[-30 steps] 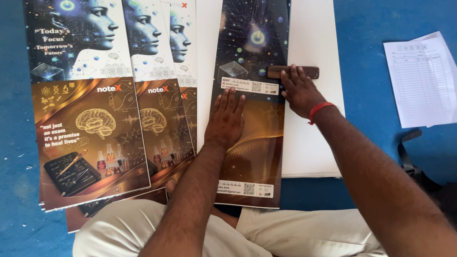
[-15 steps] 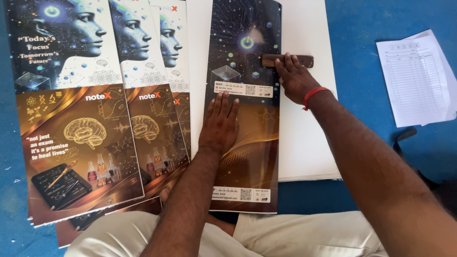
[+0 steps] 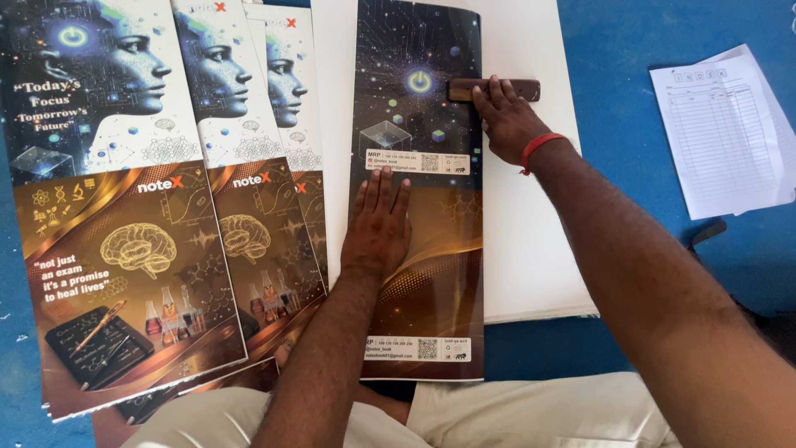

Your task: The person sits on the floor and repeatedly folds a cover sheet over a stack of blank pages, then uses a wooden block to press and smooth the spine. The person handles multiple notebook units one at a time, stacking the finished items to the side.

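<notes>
I am pressing my left hand (image 3: pixel 377 228) flat and open on the folded printed cover (image 3: pixel 419 274) to steady it, while my right hand (image 3: pixel 507 123) is gripping the dark wooden block (image 3: pixel 518 87) along its fold.

The scene is seen by one head-worn camera only, looking steeply down from close above at the blue floor (image 3: pixel 647 33) before the knees.

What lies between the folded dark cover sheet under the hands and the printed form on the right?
In the head view, bare white sheets under the folded cover sheet, then bare blue floor before the printed form.
</notes>
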